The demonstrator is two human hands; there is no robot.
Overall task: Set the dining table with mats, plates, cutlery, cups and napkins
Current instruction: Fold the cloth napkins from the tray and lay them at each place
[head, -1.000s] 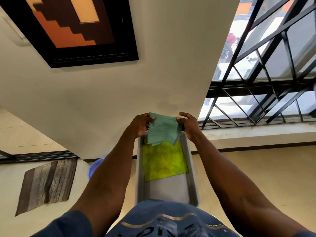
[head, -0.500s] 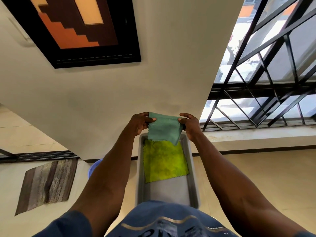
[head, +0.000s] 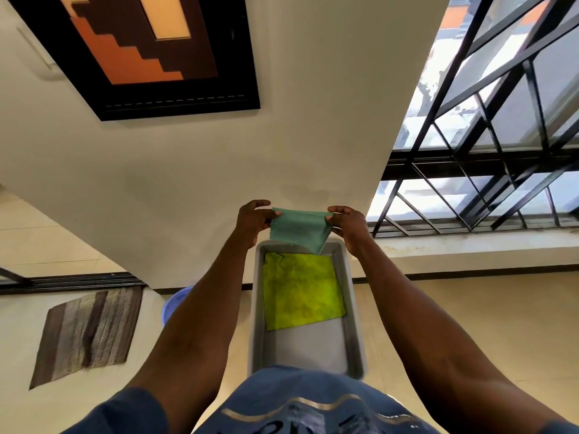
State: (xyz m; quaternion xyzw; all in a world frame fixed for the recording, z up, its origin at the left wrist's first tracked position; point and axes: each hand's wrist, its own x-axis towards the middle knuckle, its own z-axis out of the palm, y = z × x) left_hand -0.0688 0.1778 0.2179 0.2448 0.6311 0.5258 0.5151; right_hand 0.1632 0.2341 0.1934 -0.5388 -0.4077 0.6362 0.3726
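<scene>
The green napkin (head: 299,228) now sits slightly higher and flatter between the hands than a second ago, pulled taut. The left hand (head: 254,219) and right hand (head: 346,222) each pinch a top corner, above the far end of a grey tray (head: 355,308) holding a yellow-green cloth (head: 302,294). Beneath lies a beige floor (head: 470,314) with a striped brown rug (head: 86,335) at left; a framed picture (head: 150,51) hangs on the cream wall, a barred window (head: 501,120) at right. The napkin looks ribbed and folded.

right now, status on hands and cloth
Left hand and right hand pinch green cloth by top corners, above grey tub. Yellow cloth lies inside. Nothing in the way.
</scene>
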